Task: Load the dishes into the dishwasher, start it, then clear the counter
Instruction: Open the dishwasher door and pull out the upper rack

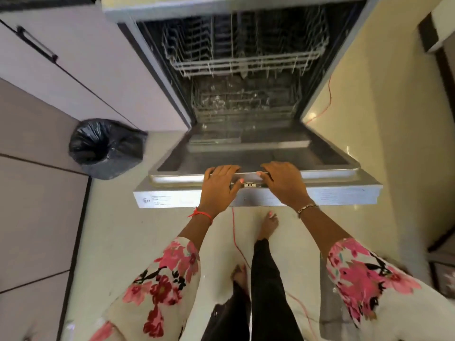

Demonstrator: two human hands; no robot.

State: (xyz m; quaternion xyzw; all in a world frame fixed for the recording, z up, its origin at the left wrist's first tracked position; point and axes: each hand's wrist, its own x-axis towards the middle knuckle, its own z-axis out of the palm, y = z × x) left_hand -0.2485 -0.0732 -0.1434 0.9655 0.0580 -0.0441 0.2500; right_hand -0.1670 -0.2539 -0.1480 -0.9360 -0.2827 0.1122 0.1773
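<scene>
Nearest, standing barefoot on the pale floor (138, 230), one foot ahead of the other, beside a thin red cord (236, 242) trailing past the toes. Reaching forward in flowered sleeves (170, 274). Just ahead, gripping the front edge of the dishwasher's door (327, 190) with both hands: curling the left hand (219, 185) over the rim, fingers on the inner lip and thumb pressing the near side; clamping the right hand (283, 183) the same way just beside it, with the latch between the two thumbs. Holding that door lying open toward the body. Off to the left, passing a black bin bag (103, 148) on the floor, near the door's corner and against the cabinet (86, 70). Farther in, looking into the open dishwasher (312, 99): finding the lower rack (243, 104) sitting deep inside and the upper rack (243, 62) hanging above it.
</scene>
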